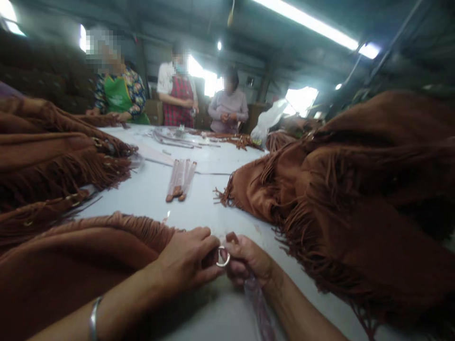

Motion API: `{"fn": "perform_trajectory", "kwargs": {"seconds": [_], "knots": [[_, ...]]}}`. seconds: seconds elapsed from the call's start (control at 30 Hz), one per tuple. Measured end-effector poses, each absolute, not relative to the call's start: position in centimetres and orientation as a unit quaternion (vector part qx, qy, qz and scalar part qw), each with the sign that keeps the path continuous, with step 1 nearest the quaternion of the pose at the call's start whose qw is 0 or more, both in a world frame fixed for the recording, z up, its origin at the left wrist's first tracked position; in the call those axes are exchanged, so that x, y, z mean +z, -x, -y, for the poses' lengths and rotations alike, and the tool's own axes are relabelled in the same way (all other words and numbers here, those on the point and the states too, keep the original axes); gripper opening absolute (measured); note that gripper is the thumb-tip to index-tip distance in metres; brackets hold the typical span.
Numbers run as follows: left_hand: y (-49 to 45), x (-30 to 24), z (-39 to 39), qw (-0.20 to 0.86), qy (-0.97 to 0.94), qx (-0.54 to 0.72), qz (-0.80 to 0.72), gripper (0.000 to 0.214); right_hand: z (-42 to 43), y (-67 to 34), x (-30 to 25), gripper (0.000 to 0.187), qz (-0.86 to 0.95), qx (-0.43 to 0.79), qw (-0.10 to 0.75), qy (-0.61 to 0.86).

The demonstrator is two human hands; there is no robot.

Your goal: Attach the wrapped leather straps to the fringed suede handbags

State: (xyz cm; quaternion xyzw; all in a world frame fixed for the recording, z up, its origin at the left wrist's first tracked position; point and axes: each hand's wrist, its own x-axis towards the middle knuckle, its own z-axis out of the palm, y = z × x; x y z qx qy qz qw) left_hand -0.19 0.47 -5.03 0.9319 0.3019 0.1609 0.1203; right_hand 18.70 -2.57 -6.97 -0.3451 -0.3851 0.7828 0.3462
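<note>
Suede, brown and fringed, lies in 3 heaps on the pale table (199,208): the right heap (355,199) right of the metal ring (224,265), the far heap (53,161) left beyond it, the near heap (71,270) just left. Beyond the ring stand 3 people (177,90), with 1 strap bundle (181,179) between. Left hand (188,260) and right hand (249,260) meet, both pinching the ring. Their grip hides part of it, and the frame cuts off the heaps.

text: none readable | labels: none | numbers: none | signs: none
</note>
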Motion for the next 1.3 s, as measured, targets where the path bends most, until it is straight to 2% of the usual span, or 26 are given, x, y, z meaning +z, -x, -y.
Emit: {"fn": "perform_trajectory", "kwargs": {"seconds": [0.07,0.2,0.43,0.53,0.73,0.93,1.1,1.13,1.23,1.3], "knots": [[-0.1,-5.5,-0.7,0.146,-0.904,0.195,-0.351,0.026,2.5,-18.4,-6.9,0.033,0.402,0.749,0.402,0.339],[-0.8,-6.3,-1.3,0.162,-0.882,0.227,-0.379,0.025,2.3,-18.2,-6.8,0.037,0.418,0.701,0.438,0.376],[-0.6,-5.9,-1.0,0.113,-0.936,0.153,-0.297,0.028,2.4,-19.0,-7.8,0.043,0.412,0.756,0.386,0.331],[-0.3,-5.7,-1.5,0.104,-0.943,0.152,-0.276,0.027,2.0,-19.0,-8.1,0.044,0.443,0.746,0.39,0.309],[-0.7,-5.9,-2.0,0.11,-0.917,0.167,-0.344,0.031,1.3,-19.2,-8.1,0.046,0.471,0.687,0.43,0.35],[0.0,-4.6,0.1,0.148,-0.924,0.208,-0.285,0.031,2.7,-19.1,-6.9,0.035,0.437,0.779,0.336,0.298],[0.6,-4.9,-0.9,0.192,-0.909,0.233,-0.287,0.037,2.1,-19.6,-7.1,0.027,0.378,0.796,0.367,0.298],[0.7,-5.1,-1.1,0.211,-0.9,0.237,-0.299,0.038,1.9,-19.7,-6.9,0.029,0.386,0.787,0.373,0.303],[0.7,-5.7,-1.5,0.247,-0.874,0.258,-0.328,0.037,1.8,-20.2,-6.0,0.054,0.407,0.764,0.384,0.321],[0.6,-5.9,-1.6,0.249,-0.866,0.273,-0.338,0.037,1.9,-20.3,-5.4,0.056,0.418,0.741,0.386,0.355]]}}
